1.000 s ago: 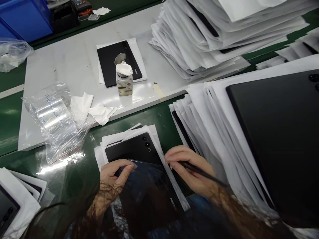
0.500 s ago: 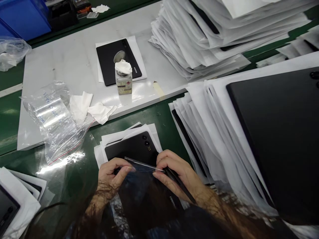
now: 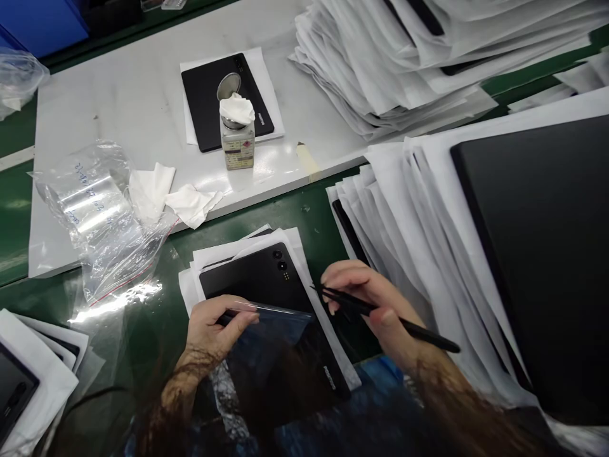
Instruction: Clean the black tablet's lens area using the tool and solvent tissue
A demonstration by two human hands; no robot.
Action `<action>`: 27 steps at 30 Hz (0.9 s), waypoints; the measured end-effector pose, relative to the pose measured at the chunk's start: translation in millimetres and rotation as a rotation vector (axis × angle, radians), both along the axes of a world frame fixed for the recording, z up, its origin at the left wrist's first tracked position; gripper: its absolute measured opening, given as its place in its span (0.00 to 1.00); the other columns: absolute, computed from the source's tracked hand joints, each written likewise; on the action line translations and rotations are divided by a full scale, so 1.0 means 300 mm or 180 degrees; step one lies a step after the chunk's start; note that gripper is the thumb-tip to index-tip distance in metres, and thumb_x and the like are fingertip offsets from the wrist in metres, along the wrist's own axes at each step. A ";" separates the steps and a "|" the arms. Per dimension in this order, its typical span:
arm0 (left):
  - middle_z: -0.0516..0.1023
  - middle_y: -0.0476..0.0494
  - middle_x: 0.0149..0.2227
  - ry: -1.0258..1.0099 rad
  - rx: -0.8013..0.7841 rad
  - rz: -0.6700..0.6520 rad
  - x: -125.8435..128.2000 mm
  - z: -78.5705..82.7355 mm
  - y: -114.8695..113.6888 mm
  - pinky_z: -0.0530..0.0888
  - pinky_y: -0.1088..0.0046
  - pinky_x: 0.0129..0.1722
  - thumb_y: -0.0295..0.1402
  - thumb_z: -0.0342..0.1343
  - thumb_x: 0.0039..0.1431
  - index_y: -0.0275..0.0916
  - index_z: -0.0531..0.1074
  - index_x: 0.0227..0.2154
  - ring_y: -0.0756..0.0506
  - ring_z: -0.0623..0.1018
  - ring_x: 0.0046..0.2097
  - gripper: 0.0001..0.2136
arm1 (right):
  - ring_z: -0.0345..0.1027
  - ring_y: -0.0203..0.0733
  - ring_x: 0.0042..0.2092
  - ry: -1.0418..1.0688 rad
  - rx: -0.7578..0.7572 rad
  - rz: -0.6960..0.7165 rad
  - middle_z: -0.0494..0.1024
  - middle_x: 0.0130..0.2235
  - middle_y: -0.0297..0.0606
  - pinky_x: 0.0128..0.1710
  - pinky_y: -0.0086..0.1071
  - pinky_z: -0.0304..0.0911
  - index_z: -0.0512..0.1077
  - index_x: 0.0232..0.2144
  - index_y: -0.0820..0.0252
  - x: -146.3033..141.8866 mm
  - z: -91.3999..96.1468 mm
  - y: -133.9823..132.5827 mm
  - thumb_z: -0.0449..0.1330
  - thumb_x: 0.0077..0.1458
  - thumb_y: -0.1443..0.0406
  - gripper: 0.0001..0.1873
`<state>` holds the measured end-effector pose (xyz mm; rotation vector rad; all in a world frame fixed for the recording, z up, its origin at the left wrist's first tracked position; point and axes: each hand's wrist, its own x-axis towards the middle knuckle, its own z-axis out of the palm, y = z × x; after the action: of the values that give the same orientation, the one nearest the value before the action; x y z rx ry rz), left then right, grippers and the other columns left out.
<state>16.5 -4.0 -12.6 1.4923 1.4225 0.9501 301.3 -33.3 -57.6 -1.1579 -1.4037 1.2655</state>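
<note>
A black tablet [image 3: 257, 279] with two camera lenses lies on white paper sheets [image 3: 214, 260], its lower half under a clear protective film [image 3: 271, 324]. My left hand [image 3: 214, 327] pinches the film's left edge against the tablet. My right hand [image 3: 375, 304] sits just right of the tablet, clear of the film, and grips slim black tweezers [image 3: 404, 320] with their tips pointing left. The tablet's bottom end is dimmed by reflections, and my forearms cover the lower edge of the view.
A white board [image 3: 95, 108] holds a second black tablet [image 3: 209, 101], a metal-topped solvent bottle [image 3: 236, 136] with a wipe, crumpled wipes [image 3: 190, 204] and a zip bag of film [image 3: 98, 212]. Paper-wrapped tablets [image 3: 523, 254] are stacked at right, with more at bottom left.
My right hand has let go of the film and moved right with the tweezers. The film's top edge has dropped lower on the tablet. My left hand stays on the film.
</note>
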 end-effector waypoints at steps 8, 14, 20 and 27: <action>0.81 0.55 0.20 0.0210 0.0066 -0.0036 0.006 0.010 0.002 0.76 0.81 0.23 0.36 0.60 0.47 0.44 0.76 0.22 0.50 0.79 0.22 0.04 | 0.91 0.48 0.36 0.0275 0.0197 -0.0023 0.93 0.37 0.38 0.36 0.38 0.90 0.90 0.37 0.44 -0.034 0.094 0.029 0.84 0.71 0.63 0.10; 0.81 0.55 0.20 0.0241 0.0106 -0.0076 0.008 0.013 0.003 0.76 0.81 0.23 0.35 0.60 0.48 0.44 0.76 0.23 0.50 0.79 0.22 0.03 | 0.92 0.48 0.37 0.0300 0.0237 -0.0026 0.95 0.39 0.39 0.37 0.37 0.90 0.90 0.37 0.45 -0.043 0.082 0.021 0.83 0.70 0.68 0.11; 0.81 0.54 0.20 0.0232 0.0131 -0.0090 0.008 0.016 0.004 0.76 0.80 0.23 0.35 0.59 0.49 0.44 0.76 0.23 0.50 0.79 0.22 0.04 | 0.91 0.47 0.37 0.0220 0.0124 -0.0037 0.94 0.38 0.39 0.37 0.38 0.91 0.89 0.35 0.47 -0.044 0.072 0.020 0.83 0.70 0.64 0.11; 0.80 0.54 0.19 0.0239 0.0107 -0.0074 0.009 0.012 0.002 0.76 0.80 0.23 0.35 0.59 0.49 0.43 0.76 0.22 0.50 0.79 0.22 0.05 | 0.90 0.48 0.36 0.0236 0.0122 -0.0114 0.93 0.37 0.38 0.35 0.40 0.90 0.88 0.34 0.45 -0.043 0.067 0.017 0.84 0.70 0.63 0.12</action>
<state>19.2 -3.4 -9.0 1.5807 1.4457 0.9163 288.3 -28.2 -37.5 -1.0946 -1.3415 1.2390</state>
